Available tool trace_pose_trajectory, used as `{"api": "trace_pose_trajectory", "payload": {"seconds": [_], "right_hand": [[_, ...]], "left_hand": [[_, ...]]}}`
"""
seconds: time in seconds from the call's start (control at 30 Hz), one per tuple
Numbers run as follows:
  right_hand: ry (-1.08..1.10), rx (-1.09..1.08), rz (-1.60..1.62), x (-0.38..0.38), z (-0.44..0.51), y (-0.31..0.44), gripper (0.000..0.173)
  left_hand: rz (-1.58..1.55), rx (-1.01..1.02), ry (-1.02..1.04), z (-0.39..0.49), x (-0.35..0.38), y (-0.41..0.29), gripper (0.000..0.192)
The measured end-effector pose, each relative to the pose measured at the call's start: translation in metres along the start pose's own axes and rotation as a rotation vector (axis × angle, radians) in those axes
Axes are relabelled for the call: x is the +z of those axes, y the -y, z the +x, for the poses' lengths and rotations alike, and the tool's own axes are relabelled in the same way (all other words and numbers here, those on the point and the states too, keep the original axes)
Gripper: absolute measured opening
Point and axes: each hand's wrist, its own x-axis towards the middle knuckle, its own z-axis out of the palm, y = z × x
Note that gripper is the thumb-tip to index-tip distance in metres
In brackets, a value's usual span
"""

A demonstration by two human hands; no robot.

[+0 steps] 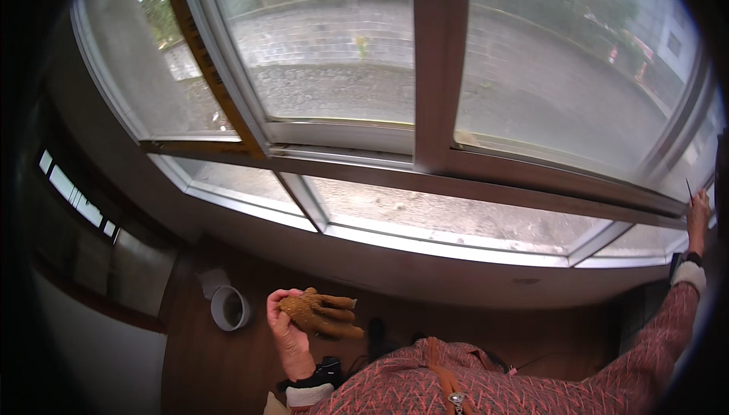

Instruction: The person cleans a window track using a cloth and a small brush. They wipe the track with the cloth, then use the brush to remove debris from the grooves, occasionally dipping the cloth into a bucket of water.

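My left hand [287,329] holds a brown, fuzzy work glove [322,312] by its cuff end, its fingers pointing right, above the wooden floor. At the far right my right hand [698,210] grips a thin, dark, pointed tool [688,189], whose kind I cannot tell, beside the window frame's corner. Before me stands a wide window with a brownish metal frame [438,62] and hazy glass panes [558,79]. Below its long crossbar runs a row of lower panes [444,210].
A white bucket [230,308] stands on the wooden floor [193,369] at lower left, with a pale crumpled thing [214,283] beside it. A low wall [364,267] runs under the window. Outside are a block wall [342,33] and trees.
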Motion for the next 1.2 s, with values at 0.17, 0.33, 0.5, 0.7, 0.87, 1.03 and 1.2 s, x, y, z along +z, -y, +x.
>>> {"api": "trace_pose_trajectory", "payload": {"seconds": [0.17,0.33,0.5,0.7,0.87,1.03,1.2], "right_hand": [[0.196,0.117,-0.025,-0.011,-0.003,-0.001,0.011],[0.149,0.136,-0.074,0.016,-0.018,-0.028,0.020],[0.235,0.195,-0.074,0.053,-0.031,-0.067,0.029],[-0.053,0.573,0.262,0.057,-0.057,-0.077,0.035],[-0.019,0.715,0.977,-0.042,-0.046,0.013,0.038],[0.105,-0.048,0.865,-0.220,-0.027,0.243,0.033],[-0.161,-0.512,0.558,-0.355,0.024,0.411,0.015]], "left_hand": [[0.011,-0.042,0.007,-0.004,0.015,0.001,0.029],[0.050,-0.047,0.059,-0.002,0.036,-0.002,0.029],[0.084,-0.055,0.092,0.000,0.054,-0.002,0.029],[0.089,-0.073,0.145,0.015,0.061,0.002,0.029],[0.058,-0.069,0.180,0.029,0.059,0.011,0.030],[0.073,-0.120,0.191,0.054,0.044,0.008,0.029],[0.047,-0.141,0.240,0.089,0.025,-0.004,0.028]]}}
